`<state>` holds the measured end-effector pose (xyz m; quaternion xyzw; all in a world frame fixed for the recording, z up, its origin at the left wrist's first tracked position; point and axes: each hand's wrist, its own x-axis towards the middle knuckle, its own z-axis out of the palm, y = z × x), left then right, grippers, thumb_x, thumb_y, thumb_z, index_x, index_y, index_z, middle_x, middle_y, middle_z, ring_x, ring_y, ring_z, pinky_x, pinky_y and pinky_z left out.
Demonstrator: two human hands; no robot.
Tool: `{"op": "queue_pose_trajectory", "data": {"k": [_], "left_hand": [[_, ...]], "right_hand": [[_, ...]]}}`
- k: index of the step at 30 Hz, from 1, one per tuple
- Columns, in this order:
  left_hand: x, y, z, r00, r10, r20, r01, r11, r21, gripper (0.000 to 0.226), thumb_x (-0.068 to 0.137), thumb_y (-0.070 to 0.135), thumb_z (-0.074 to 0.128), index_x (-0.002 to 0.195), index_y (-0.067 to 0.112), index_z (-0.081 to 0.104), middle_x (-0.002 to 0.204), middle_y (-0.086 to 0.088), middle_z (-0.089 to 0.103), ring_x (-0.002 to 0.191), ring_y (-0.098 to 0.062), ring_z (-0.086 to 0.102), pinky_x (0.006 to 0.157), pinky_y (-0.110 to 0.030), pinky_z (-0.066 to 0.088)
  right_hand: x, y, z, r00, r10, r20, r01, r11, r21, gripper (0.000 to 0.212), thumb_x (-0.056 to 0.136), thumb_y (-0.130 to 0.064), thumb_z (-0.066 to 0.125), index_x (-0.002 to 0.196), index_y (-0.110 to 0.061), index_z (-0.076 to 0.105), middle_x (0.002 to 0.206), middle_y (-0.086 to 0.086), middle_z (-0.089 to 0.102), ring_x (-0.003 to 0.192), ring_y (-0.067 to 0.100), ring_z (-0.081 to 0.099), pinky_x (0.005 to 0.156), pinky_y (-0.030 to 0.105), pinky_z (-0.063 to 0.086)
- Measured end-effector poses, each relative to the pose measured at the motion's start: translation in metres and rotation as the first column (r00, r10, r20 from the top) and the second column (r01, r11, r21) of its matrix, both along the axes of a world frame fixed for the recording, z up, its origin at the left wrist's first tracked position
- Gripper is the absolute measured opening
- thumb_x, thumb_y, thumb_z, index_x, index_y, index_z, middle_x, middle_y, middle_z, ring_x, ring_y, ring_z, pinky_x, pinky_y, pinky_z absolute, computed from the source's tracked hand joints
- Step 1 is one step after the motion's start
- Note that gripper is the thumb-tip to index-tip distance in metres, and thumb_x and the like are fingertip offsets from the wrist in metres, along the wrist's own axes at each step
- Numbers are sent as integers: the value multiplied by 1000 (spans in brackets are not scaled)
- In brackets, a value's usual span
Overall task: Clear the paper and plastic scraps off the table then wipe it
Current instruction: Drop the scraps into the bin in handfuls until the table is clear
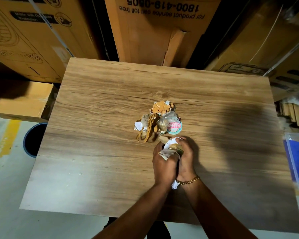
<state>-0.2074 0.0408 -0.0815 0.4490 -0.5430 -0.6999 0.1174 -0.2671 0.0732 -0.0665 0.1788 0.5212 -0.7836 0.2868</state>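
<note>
I see the left hand (164,163) and right hand (186,157) clenched together around a wad of scraps (171,149), centre-right. Just above, touching it, the scrap pile (160,121) sits mid-table (93,118). Bare wood all round. Cartons (159,31) crowd the top edge; dark bin (34,138) left, half hidden. Blue item (295,152) at right, cut off.

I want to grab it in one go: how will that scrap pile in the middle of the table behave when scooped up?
The scrap pile looks loose, crumpled and probably very light. Its thin brown strips would likely flop and trail. The round lid on its right edge may slide out separately.
</note>
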Motion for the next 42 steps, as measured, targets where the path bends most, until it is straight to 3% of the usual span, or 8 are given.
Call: {"op": "queue_pose_trajectory", "data": {"k": [1,5,11,14,17,21,36,42], "left_hand": [[0,3,1,1000,2,-20,-2,1000,18,51,62,29,61,111,38,69,113,-6,73,107,-30,70,95,-58,55],[0,12,12,990,-19,-141,29,997,71,53,76,21,62,128,19,68,124,-15,71,121,-38,64,106,-59,49],[-4,7,-6,996,-24,-91,35,991,130,43,80,28,69,123,25,69,131,-22,63,123,-36,64,107,-65,47],[-5,-4,-2,997,-64,-47,68,994,85,36,79,31,67,114,26,71,124,-18,68,118,-35,67,105,-64,49],[-1,-12,17,989,-149,-16,149,987,55,43,77,39,62,110,15,74,109,-7,77,109,-26,71,100,-57,53],[1,-17,24,982,-190,-25,191,970,151,47,74,40,64,113,17,76,110,-3,79,109,-22,73,104,-54,54],[3,-37,33,900,-432,51,435,893,-114,31,76,49,51,103,45,66,112,7,72,109,-11,67,97,-38,52],[5,-31,33,940,-341,12,341,936,-92,49,76,45,60,122,32,69,115,13,75,113,-10,69,101,-38,53]], "right_hand": [[2,4,2,999,13,31,-12,999,-30,5,74,-21,73,76,-17,70,81,7,66,73,19,63,73,32,48],[8,25,-3,974,226,-33,-209,941,264,69,58,-80,77,98,-25,70,118,13,65,103,20,66,93,37,56],[2,5,9,982,139,129,-125,986,-111,92,30,-37,98,110,-3,68,106,15,68,99,27,65,93,35,48],[2,-3,6,979,82,184,-58,989,-133,76,30,-32,95,97,-6,71,94,11,69,88,23,68,85,32,51],[5,-6,17,970,20,243,-20,1000,0,11,74,-24,73,77,-14,70,83,7,60,68,15,64,68,27,52],[8,-7,12,935,-89,343,75,996,52,37,103,-15,39,74,-17,63,74,4,57,57,12,63,61,25,48],[-6,0,24,870,168,463,-260,955,141,34,94,-26,58,66,-13,70,65,6,70,62,20,64,64,30,49],[-3,0,21,883,143,447,-192,979,68,25,96,-18,54,77,-11,69,69,5,68,59,16,67,60,25,51]]}}
